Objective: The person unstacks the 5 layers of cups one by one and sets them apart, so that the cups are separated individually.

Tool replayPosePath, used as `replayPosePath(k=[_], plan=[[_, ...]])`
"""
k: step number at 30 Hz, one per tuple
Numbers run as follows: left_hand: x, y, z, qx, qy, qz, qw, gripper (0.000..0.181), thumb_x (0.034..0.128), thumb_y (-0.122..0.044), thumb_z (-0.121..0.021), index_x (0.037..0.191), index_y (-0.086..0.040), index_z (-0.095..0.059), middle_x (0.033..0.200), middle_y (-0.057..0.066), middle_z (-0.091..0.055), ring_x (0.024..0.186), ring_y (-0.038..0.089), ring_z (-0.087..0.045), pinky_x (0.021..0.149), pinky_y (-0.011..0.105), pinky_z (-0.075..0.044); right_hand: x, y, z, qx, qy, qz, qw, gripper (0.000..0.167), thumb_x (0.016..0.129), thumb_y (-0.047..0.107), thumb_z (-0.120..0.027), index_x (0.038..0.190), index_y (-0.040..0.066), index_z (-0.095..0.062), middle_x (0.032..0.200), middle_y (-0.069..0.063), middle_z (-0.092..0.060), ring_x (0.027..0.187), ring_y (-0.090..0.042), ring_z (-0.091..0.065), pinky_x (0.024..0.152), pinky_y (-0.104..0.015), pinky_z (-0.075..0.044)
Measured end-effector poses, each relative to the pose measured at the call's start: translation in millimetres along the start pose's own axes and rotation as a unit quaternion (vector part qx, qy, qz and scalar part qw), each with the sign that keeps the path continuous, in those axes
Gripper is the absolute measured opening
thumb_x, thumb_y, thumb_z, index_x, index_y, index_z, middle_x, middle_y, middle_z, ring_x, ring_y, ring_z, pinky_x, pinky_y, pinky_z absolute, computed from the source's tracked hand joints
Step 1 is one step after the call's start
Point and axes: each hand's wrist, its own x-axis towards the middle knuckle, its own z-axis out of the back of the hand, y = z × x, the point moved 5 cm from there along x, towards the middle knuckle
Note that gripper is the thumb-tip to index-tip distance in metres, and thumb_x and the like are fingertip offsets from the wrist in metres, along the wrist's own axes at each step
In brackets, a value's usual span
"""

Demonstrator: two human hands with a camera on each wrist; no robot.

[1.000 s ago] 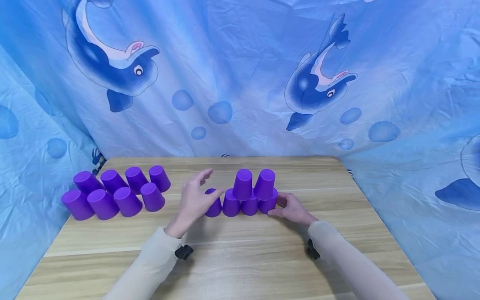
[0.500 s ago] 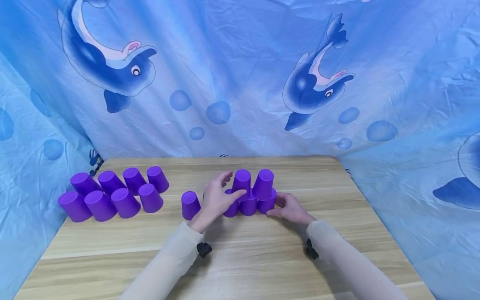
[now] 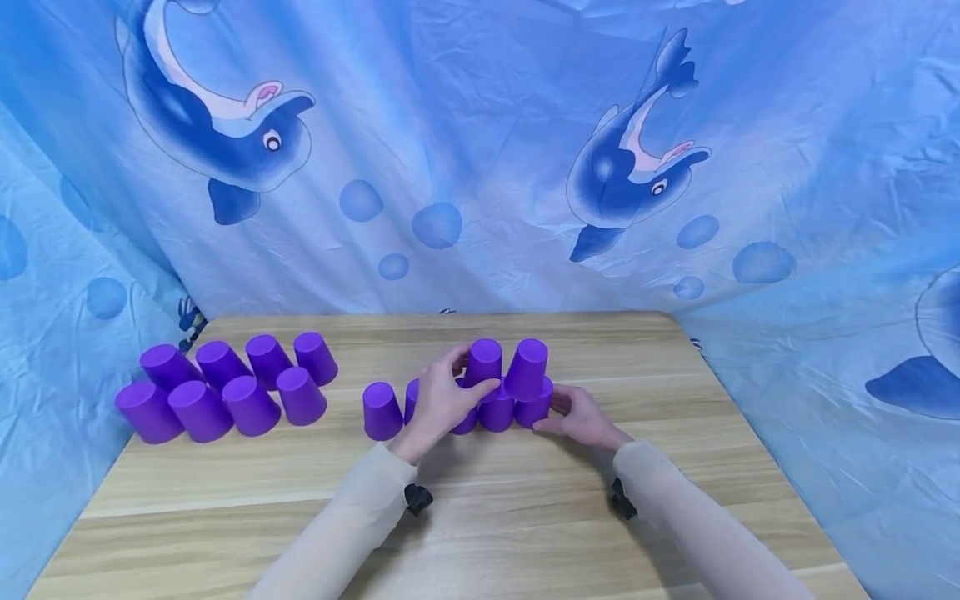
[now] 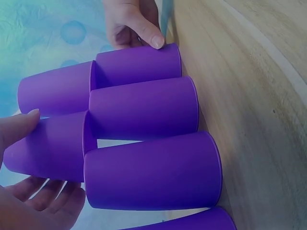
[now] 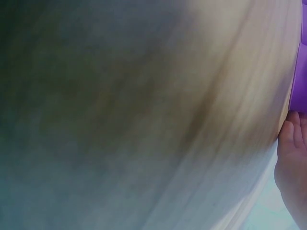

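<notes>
Upside-down purple cups form a bottom row with two more stacked on top. My left hand [image 3: 438, 400] grips the upper left cup [image 3: 485, 360]; in the left wrist view its thumb lies on one side of that cup [image 4: 53, 146] and the fingers on the other. Beside it stands the upper right cup [image 3: 528, 371]. My right hand [image 3: 588, 418] holds the rightmost bottom cup [image 3: 534, 410], thumb in front. At the right wrist view's edge, the hand [image 5: 293, 163] meets a purple cup [image 5: 300, 86]. My left hand partly hides bottom cups.
At the row's left end stands another purple cup [image 3: 382, 411]. Farther left, several upside-down purple cups [image 3: 251, 406] stand in two rows. The wooden table [image 3: 525, 517] backs onto a blue curtain [image 3: 480, 167] printed with dolphins.
My left hand has moved right from a cup at the left end of the bottom row to the upper left cup, and its fingers have closed round it. My right hand stays put.
</notes>
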Motion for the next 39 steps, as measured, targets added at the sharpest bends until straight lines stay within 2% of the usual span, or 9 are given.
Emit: replayPosePath(k=[8,14,20,24,27,29,33,36,39], plan=[[-0.5,-1.0,0.0,0.001,-0.008,-0.002,1.0,0.056,0.0728,-0.028,-0.085,0.12,-0.008,-0.063,0.105,0.006,-0.067,0.093,0.02,-0.062,0.08,0.039,-0.053,1.5,-4,1,0.005,0.0,-0.004,1.0,0.061,0.076,0.001,-0.079,0.13,-0.005,-0.052,0.128,-0.018,-0.057,0.121,-0.032,-0.05,0.105,-0.044,-0.034],[-3.6,-3.8,11.3,-0.015,-0.02,-0.018,0.9995,0.056,0.0731,-0.026,-0.085,0.121,-0.007,-0.063,0.104,0.006,-0.068,0.094,0.02,-0.063,0.084,0.037,-0.053,2.2,-7,0,-0.001,-0.001,-0.007,1.0,0.061,0.075,0.001,-0.079,0.13,-0.006,-0.052,0.128,-0.018,-0.057,0.121,-0.032,-0.05,0.105,-0.044,-0.035],[-9.6,-3.3,35.1,-0.026,-0.04,-0.015,0.9987,0.054,0.0746,-0.026,-0.084,0.12,-0.006,-0.063,0.103,0.007,-0.068,0.093,0.02,-0.064,0.083,0.039,-0.053,6.6,-25,0,0.0,-0.014,0.0,0.9999,0.062,0.075,0.002,-0.081,0.13,-0.003,-0.053,0.128,-0.016,-0.057,0.121,-0.031,-0.05,0.105,-0.043,-0.035],[-13.6,-0.8,51.7,-0.038,-0.054,0.002,0.9978,0.054,0.0754,-0.026,-0.083,0.12,-0.005,-0.063,0.102,0.009,-0.069,0.094,0.021,-0.064,0.083,0.041,-0.053,3.2,-16,1,0.002,-0.011,-0.002,0.9999,0.062,0.075,0.002,-0.08,0.13,-0.004,-0.053,0.128,-0.017,-0.057,0.121,-0.032,-0.05,0.106,-0.045,-0.034],[-16.6,1.7,64.7,-0.046,-0.068,0.003,0.9966,0.055,0.075,-0.024,-0.084,0.121,-0.004,-0.062,0.103,0.01,-0.068,0.094,0.022,-0.064,0.086,0.042,-0.052,0.1,-3,0,0.004,-0.002,-0.003,1.0,0.061,0.076,0.0,-0.079,0.13,-0.007,-0.052,0.128,-0.02,-0.056,0.122,-0.035,-0.049,0.105,-0.048,-0.034],[-17.8,4.2,73.0,-0.046,-0.081,0.001,0.9956,0.055,0.0739,-0.023,-0.085,0.121,-0.004,-0.063,0.103,0.011,-0.069,0.094,0.023,-0.065,0.086,0.041,-0.052,0.2,-4,0,0.003,-0.001,-0.004,1.0,0.061,0.076,0.0,-0.079,0.13,-0.007,-0.052,0.128,-0.02,-0.056,0.121,-0.035,-0.049,0.105,-0.047,-0.034],[-20.7,8.3,90.9,-0.05,-0.104,-0.002,0.9933,0.053,0.0734,-0.024,-0.085,0.118,-0.005,-0.065,0.1,0.011,-0.069,0.092,0.024,-0.065,0.083,0.04,-0.054,4.8,-18,1,0.004,-0.007,-0.003,1.0,0.062,0.075,-0.001,-0.079,0.131,-0.006,-0.051,0.128,-0.02,-0.056,0.121,-0.034,-0.049,0.105,-0.046,-0.034],[-23.5,11.3,104.3,-0.047,-0.121,0.008,0.9915,0.052,0.0731,-0.028,-0.085,0.117,-0.007,-0.066,0.1,0.01,-0.069,0.092,0.022,-0.065,0.082,0.038,-0.054,8.2,-30,1,0.0,-0.014,-0.001,0.9999,0.064,0.075,0.0,-0.08,0.132,-0.005,-0.051,0.129,-0.019,-0.056,0.121,-0.034,-0.049,0.106,-0.045,-0.034],[-27.2,15.6,117.7,-0.036,-0.136,0.018,0.9899,0.052,0.073,-0.029,-0.085,0.117,-0.007,-0.066,0.101,0.01,-0.068,0.095,0.022,-0.064,0.085,0.037,-0.053,8.6,-33,1,-0.008,-0.018,-0.002,0.9998,0.064,0.075,0.004,-0.081,0.131,-0.003,-0.052,0.128,-0.017,-0.057,0.121,-0.032,-0.05,0.105,-0.043,-0.035]])
